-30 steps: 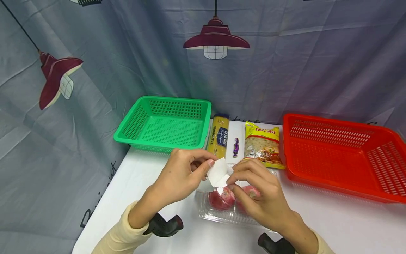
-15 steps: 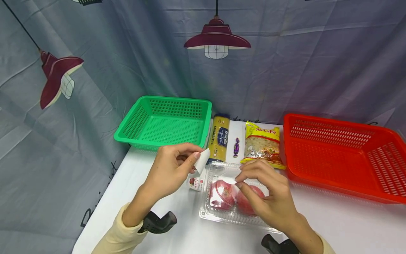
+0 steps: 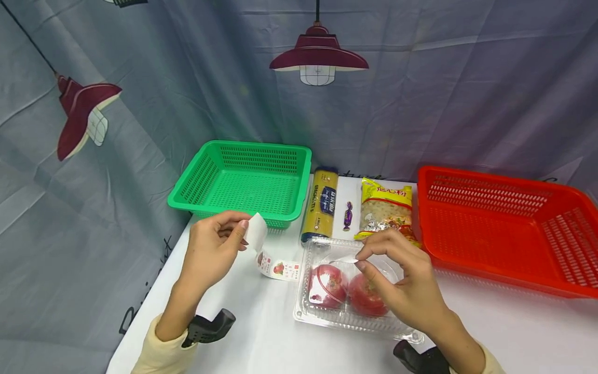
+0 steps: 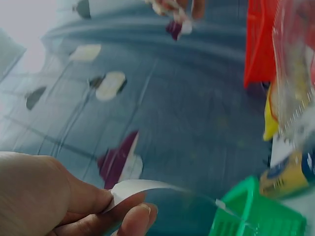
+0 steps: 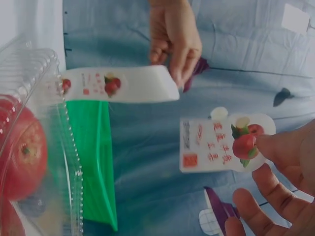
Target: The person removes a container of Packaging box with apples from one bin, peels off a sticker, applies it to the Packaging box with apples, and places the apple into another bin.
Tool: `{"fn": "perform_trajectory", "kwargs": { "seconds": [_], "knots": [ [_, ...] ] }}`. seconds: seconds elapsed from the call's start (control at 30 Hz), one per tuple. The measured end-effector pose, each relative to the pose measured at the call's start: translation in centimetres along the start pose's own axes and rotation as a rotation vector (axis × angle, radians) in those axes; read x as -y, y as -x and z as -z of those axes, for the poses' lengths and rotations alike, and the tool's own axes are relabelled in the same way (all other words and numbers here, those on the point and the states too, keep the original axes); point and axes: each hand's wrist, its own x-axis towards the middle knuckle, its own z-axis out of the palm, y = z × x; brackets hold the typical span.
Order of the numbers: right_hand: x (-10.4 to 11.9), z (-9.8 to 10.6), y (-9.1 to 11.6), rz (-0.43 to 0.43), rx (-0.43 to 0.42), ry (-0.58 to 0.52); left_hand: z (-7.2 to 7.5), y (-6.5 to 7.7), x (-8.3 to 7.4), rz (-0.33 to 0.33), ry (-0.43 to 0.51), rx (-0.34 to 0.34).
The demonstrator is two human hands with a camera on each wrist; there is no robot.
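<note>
A: From the head view, what do we have?

B: Our left hand (image 3: 207, 252) pinches a paper strip (image 3: 279, 269) that trails down to the bench (image 3: 263, 332), just left of the clear container (image 3: 345, 323). Our right hand (image 3: 404, 283) pinches a single label (image 3: 344, 259) above the container, where two red fruits (image 3: 366, 296) sit side by side. How high it hangs, we can't tell.

A: And the left wrist view?

B: Our left thumb and fingers are closed on the strip's end, its pale face curling away. The green basket shows at the lower right. We'd do well to hold that curl clear of the label, in case they catch.

A: The right wrist view?

B: Our thumb and forefinger grip only the label's rounded end, printed side towards the camera, other fingers apart. That seems the right hold: if the back is sticky, we should touch little of it, lower the straight edge first, square to the container, then smooth towards our thumb so no crease forms.
</note>
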Motion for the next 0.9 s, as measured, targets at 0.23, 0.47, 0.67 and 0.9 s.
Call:
{"fn": "perform_trajectory", "kwargs": {
  "seconds": [0.23,0.47,0.67,0.9],
  "knots": [
    [-0.5,0.3,0.2,-0.029,0.014,0.022,2.3,1.1,2.5,0.076,-0.054,-0.094],
    [-0.9,0.8,0.5,-0.160,0.066,0.090,3.5,1.7,5.1,0.150,-0.113,-0.158],
    [-1.5,0.7,0.8,-0.212,0.088,0.135,4.3,1.9,8.1,0.266,-0.110,-0.211],
    [-2.1,0.6,1.1,-0.308,0.148,0.150,4.9,2.2,11.6,0.376,-0.143,-0.273]
  ]
}}
